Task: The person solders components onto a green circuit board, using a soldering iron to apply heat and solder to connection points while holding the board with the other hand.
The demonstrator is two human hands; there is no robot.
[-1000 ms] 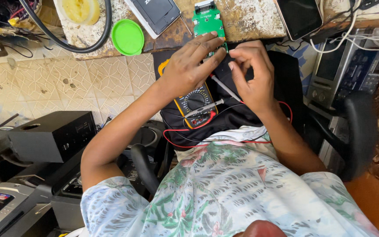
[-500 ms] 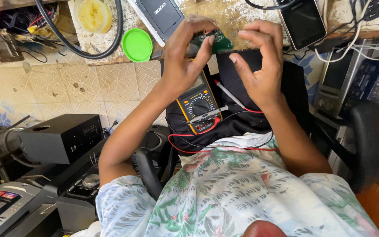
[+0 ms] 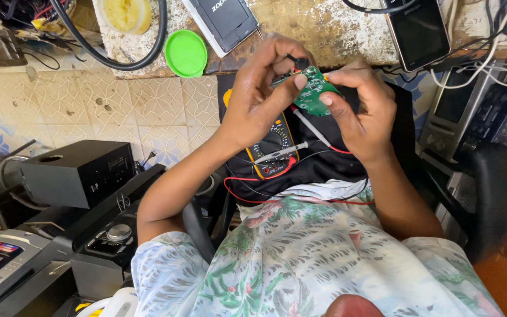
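Both hands are raised over the person's lap, meeting on a small green circuit board [image 3: 312,89] held just in front of the near edge of the worn surface [image 3: 335,26]. The left hand [image 3: 259,100] pinches the board's left end, its grip pressed together with the thumb against the board's face and the fingers curled over a small black part at its far edge. The right hand [image 3: 362,114] pinches the board's right end, thumb on the near edge and fingers bent behind it.

Below the board, a yellow-and-black multimeter [image 3: 271,149] lies on the lap over dark cloth, with a grey test probe [image 3: 283,154] resting across its dial and a second probe [image 3: 312,126] slanting between the hands. Thin red wires [image 3: 253,196] loop across the lap near the floral shirt [image 3: 300,258].

On the surface, farther off, lie a green round lid [image 3: 186,53], a dark flat device [image 3: 224,20] beside it, and a black phone [image 3: 418,32] to the right. A black speaker box [image 3: 80,173] sits on the left by the tiled floor.
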